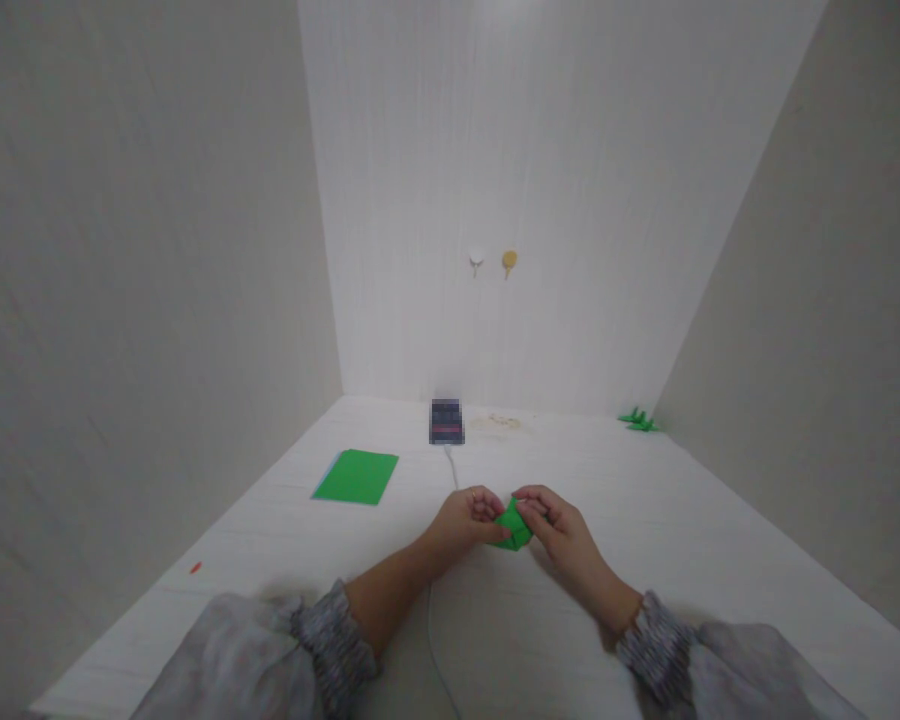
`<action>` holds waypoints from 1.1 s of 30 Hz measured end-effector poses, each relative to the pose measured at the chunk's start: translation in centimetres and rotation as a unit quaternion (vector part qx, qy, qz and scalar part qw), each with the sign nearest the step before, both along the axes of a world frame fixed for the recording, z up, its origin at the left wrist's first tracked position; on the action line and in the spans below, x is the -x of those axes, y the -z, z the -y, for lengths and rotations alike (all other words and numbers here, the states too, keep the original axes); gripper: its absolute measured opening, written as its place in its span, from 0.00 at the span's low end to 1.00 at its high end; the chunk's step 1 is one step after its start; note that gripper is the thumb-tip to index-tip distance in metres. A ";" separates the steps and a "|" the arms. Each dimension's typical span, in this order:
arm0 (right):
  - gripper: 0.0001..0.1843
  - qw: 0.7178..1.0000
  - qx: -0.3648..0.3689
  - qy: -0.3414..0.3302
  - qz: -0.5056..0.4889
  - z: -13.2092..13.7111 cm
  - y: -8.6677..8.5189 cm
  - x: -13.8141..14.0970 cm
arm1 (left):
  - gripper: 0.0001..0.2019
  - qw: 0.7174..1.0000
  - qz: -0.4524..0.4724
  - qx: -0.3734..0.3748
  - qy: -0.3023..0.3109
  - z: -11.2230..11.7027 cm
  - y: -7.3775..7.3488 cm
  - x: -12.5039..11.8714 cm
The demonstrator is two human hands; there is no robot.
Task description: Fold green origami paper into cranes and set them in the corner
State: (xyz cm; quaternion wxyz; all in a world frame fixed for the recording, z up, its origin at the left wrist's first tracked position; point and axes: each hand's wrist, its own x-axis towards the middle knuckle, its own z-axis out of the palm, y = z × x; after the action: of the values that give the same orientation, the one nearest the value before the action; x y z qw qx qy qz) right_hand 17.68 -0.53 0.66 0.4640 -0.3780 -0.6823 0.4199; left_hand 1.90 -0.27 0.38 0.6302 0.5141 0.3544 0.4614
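A small folded piece of green paper [515, 526] is held between both hands, just above the white table. My left hand [471, 516] is closed on its left side, with the thumb lying along the near face. On the other side, my right hand [556, 520] pinches the upper right edge between thumb and fingers. The paper shows several creased faces, and its underside is hidden. To the left, a stack of flat green paper sheets [357, 476] lies on the table, with a pale edge showing at its left.
Several small green folded paper shapes [638, 419] sit in the back right corner. A blurred dark device [446, 422] stands by the back wall, with a white cable [432, 630] running toward me. Two hooks [509, 261] hang on that wall. A red mark [196, 567] shows at left.
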 end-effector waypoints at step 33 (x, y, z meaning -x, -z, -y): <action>0.18 0.991 0.035 -0.015 -0.130 -0.5 0.4 1.3 | 0.09 0.978 -0.080 -0.119 -0.154 -0.4 0.2 0.8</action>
State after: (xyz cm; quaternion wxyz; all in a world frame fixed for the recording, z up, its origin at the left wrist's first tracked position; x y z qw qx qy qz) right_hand 16.42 -0.04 0.21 0.5289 -0.3254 -0.6067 0.4962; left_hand 1.14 0.17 0.21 0.4557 0.5596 0.4211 0.5494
